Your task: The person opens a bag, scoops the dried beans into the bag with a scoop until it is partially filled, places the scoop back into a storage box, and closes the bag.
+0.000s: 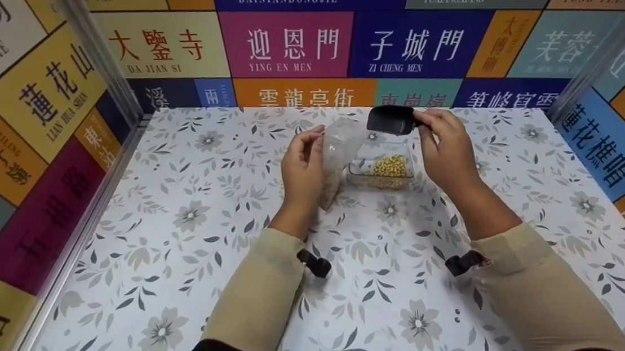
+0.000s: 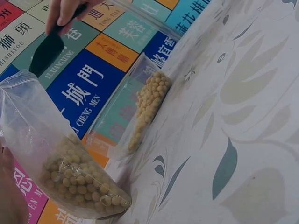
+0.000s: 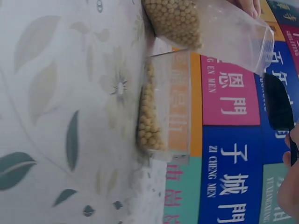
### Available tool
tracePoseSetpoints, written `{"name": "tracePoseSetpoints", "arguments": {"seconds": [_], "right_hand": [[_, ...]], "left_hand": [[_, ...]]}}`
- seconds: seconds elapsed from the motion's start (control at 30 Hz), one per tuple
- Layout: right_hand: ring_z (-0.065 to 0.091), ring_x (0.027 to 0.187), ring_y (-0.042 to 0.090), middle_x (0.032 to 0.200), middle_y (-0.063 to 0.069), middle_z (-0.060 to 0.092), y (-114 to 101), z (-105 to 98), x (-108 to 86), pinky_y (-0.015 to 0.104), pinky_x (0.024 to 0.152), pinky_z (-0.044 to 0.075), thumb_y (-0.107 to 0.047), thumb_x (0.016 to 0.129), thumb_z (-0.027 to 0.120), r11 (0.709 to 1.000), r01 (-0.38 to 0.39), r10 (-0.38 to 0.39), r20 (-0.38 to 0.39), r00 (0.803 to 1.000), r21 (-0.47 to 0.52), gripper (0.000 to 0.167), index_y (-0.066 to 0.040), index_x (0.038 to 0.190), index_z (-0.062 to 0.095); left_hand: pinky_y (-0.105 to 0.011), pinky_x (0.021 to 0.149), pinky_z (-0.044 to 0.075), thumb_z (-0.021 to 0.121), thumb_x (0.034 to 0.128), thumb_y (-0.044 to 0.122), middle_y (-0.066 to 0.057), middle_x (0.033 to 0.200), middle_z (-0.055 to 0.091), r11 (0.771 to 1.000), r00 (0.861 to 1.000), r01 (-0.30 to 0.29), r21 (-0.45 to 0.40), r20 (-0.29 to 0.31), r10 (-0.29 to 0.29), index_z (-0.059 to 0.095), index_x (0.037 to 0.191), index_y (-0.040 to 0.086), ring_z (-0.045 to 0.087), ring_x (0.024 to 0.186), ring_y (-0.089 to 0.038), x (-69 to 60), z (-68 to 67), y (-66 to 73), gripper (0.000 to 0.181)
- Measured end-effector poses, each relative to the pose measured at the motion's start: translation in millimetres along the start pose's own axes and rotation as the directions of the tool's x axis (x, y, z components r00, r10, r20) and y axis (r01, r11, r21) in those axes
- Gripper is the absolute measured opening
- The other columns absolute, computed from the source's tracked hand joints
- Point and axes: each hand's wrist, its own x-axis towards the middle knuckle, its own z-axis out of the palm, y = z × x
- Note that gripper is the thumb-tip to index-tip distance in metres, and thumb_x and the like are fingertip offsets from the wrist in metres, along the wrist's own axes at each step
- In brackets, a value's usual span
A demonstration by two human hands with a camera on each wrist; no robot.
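My left hand [image 1: 303, 168] holds an upright clear plastic bag [image 1: 342, 139] near its open top. Yellowish beans [image 2: 79, 182], which look like soybeans, fill the bag's lower part. In my right hand [image 1: 449, 149] is the handle of a black scoop [image 1: 391, 120], pinched between thumb and fingers. The scoop's tip hangs close by the bag's mouth, and no beans show on it. Below the scoop, a clear rectangular box [image 1: 360, 167] stands on the table, with loose beans [image 1: 391, 166] heaped toward its right side in the head view.
A white floral cloth [image 1: 389, 270] covers the table. Panels with colourful place-name signs [image 1: 290, 44] rise behind the table and on both sides. A metal frame post [image 1: 110, 63] stands at the back left corner. Black straps with small devices [image 1: 315, 263] sit at both wrists.
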Motion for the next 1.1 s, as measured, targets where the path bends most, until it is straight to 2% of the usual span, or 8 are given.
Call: {"name": "tracePoseSetpoints", "arguments": {"seconds": [0.1,0.23,0.37,0.5,0.6,0.9,1.1], "right_hand": [[0.058,0.138,0.029,0.146,0.012,0.062,9.0,1.9,-5.3,0.048,0.116,0.050,-0.021,0.114,0.053,0.998,-0.052,0.053,-0.010,0.999,0.041,0.036,-0.011,0.145,0.066],[0.060,0.134,0.028,0.144,0.012,0.062,17.7,8.2,-11.8,0.045,0.115,0.050,-0.019,0.113,0.054,0.995,-0.085,0.085,-0.010,0.996,0.056,0.036,-0.009,0.145,0.066],[0.060,0.136,0.029,0.144,0.011,0.063,23.0,17.3,-16.8,0.048,0.117,0.050,-0.017,0.113,0.054,0.992,-0.120,0.117,0.073,0.990,0.040,0.035,-0.010,0.145,0.067],[0.057,0.141,0.031,0.146,0.009,0.063,27.3,25.8,-20.8,0.052,0.120,0.047,-0.017,0.112,0.055,0.987,-0.163,0.158,0.195,0.968,0.007,0.035,-0.012,0.144,0.067],[0.055,0.145,0.034,0.148,0.010,0.062,31.8,30.2,-24.6,0.055,0.123,0.044,-0.017,0.112,0.056,0.985,-0.172,0.173,0.258,0.950,-0.026,0.035,-0.012,0.145,0.066],[0.050,0.149,0.036,0.153,0.013,0.058,41.2,38.6,-33.5,0.057,0.127,0.039,-0.012,0.114,0.047,0.985,-0.155,0.171,0.382,0.908,-0.073,0.038,-0.010,0.149,0.062],[0.038,0.159,0.038,0.162,0.015,0.051,40.7,41.5,-31.7,0.058,0.133,0.030,-0.008,0.113,0.042,0.986,-0.141,0.164,0.427,0.889,-0.084,0.043,-0.011,0.152,0.059]], "left_hand": [[-0.026,0.112,0.056,0.062,0.1089,0.014,-0.003,0.136,0.074,1.000,1.000,-0.016,-0.003,0.013,0.016,0.069,0.117,0.007,0.068,0.130,-0.012,0.1,-0.6,-0.2,0.012],[-0.027,0.112,0.056,0.061,0.1098,0.016,-0.004,0.137,0.074,0.999,0.999,-0.033,-0.003,0.024,0.033,0.068,0.119,0.006,0.068,0.131,-0.013,0.3,-2.0,-1.5,0.015],[-0.027,0.110,0.057,0.062,0.1092,0.016,-0.003,0.136,0.074,1.000,0.999,-0.027,-0.003,0.019,0.027,0.069,0.117,0.007,0.068,0.130,-0.012,0.5,-2.4,-1.7,0.014],[-0.027,0.111,0.057,0.063,0.1089,0.017,-0.002,0.136,0.074,1.000,1.000,-0.019,-0.007,0.017,0.019,0.069,0.117,0.008,0.068,0.129,-0.011,0.4,-1.7,-1.1,0.013],[-0.026,0.111,0.057,0.063,0.1089,0.017,-0.002,0.136,0.074,1.000,1.000,-0.020,-0.002,0.017,0.020,0.068,0.117,0.008,0.068,0.129,-0.011,0.0,-0.6,-1.2,0.013],[-0.025,0.111,0.057,0.063,0.1084,0.015,0.001,0.135,0.075,1.000,1.000,-0.003,-0.008,0.018,0.003,0.069,0.116,0.009,0.068,0.128,-0.010,-1.2,0.7,-1.7,0.012],[-0.025,0.111,0.057,0.063,0.1086,0.014,0.000,0.135,0.075,1.000,1.000,-0.012,0.012,0.019,0.012,0.069,0.117,0.009,0.068,0.128,-0.009,-0.6,-1.2,-1.3,0.012]]}}
